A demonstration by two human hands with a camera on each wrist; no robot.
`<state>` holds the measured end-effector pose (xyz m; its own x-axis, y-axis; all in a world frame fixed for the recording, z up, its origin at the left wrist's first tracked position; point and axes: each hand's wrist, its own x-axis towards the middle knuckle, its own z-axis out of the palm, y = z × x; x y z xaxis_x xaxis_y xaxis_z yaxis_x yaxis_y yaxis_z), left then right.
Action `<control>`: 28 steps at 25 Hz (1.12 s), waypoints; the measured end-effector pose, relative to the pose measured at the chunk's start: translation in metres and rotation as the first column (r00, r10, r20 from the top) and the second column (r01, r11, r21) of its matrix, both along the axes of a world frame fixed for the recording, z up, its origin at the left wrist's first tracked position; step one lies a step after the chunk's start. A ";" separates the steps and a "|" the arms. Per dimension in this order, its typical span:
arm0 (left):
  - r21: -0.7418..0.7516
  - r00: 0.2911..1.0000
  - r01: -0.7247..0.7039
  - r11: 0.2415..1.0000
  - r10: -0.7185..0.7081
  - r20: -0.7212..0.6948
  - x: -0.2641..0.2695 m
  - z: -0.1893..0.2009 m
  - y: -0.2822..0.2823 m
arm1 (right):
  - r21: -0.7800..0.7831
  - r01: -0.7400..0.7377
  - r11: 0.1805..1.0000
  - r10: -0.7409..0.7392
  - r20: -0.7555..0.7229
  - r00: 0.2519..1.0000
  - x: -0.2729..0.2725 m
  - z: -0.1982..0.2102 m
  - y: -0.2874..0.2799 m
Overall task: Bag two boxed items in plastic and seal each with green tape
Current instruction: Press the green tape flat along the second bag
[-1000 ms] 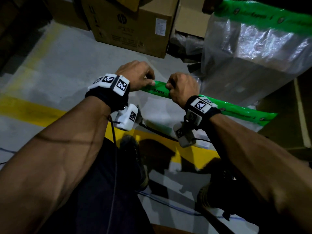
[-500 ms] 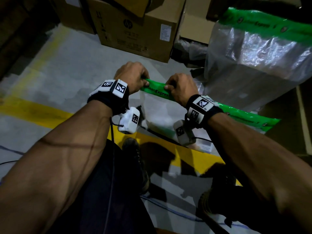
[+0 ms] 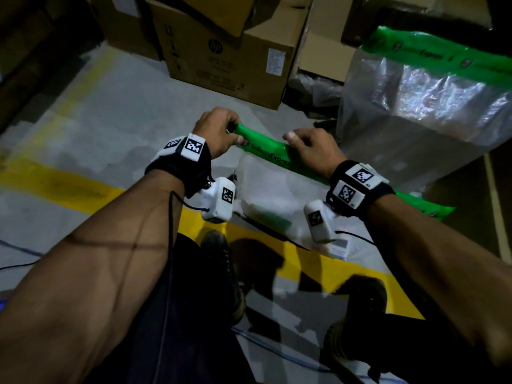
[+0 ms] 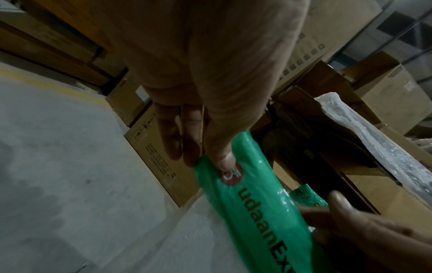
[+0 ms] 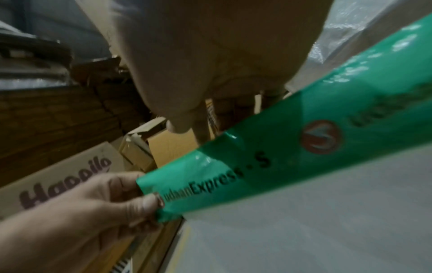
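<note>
Hands [image 3: 266, 139] pinching green tape strip [image 3: 263, 151] atop plastic bag [image 3: 266, 187], strip running diagonally, left end farther away

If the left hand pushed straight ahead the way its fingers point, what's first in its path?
Likely the brown HP carton on the floor beyond the left hand, which pinches the green tape strip; depth is unclear.

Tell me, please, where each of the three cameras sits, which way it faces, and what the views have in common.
Head: on the head, looking down at both forearms, the left hand and right hand pinching the green tape strip on a plastic bag.
Left wrist: along the left hand's fingers toward cardboard boxes.
Right wrist: along the right palm, leftward.
Shared: all show the strip; each wrist view shows the other hand.
</note>
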<state>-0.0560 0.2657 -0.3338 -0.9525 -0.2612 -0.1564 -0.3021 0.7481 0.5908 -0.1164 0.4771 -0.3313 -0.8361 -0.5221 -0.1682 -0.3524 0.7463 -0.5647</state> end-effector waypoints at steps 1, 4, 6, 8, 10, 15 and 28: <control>-0.005 1.000 -0.002 1.000 0.002 0.000 -0.001 0.000 0.002 | -0.002 -0.001 1.000 0.002 0.036 0.999 -0.002 0.003 -0.002; -0.043 1.000 -0.003 0.999 0.003 -0.004 -0.003 0.002 0.007 | 0.032 -0.035 0.999 0.033 0.085 0.996 -0.007 0.008 -0.009; -0.053 1.000 0.005 0.999 -0.005 -0.002 -0.004 0.002 0.008 | -0.010 -0.003 1.000 0.004 0.104 0.995 -0.009 0.006 -0.011; -0.062 1.000 0.012 0.998 -0.012 0.009 -0.004 0.001 0.007 | -0.066 0.033 0.997 -0.024 0.133 0.991 -0.007 0.003 -0.011; -0.088 1.000 0.029 0.996 -0.028 0.015 -0.004 -0.001 0.007 | -0.089 0.044 0.995 -0.033 0.117 0.993 -0.005 0.002 -0.014; -0.056 0.999 0.052 0.997 -0.052 0.001 -0.005 -0.004 0.007 | 0.047 0.120 0.992 -0.117 -0.049 0.992 -0.006 -0.002 -0.023; 0.230 0.999 -0.026 0.973 0.015 0.049 -0.002 -0.008 0.004 | 0.055 0.088 0.995 -0.083 -0.081 0.993 -0.003 0.000 -0.042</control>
<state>-0.0581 0.2699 -0.3418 -0.9376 -0.2318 -0.2593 -0.3474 0.5867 0.7315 -0.1192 0.4347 -0.3310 -0.8892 -0.4392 -0.1281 -0.3273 0.8064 -0.4925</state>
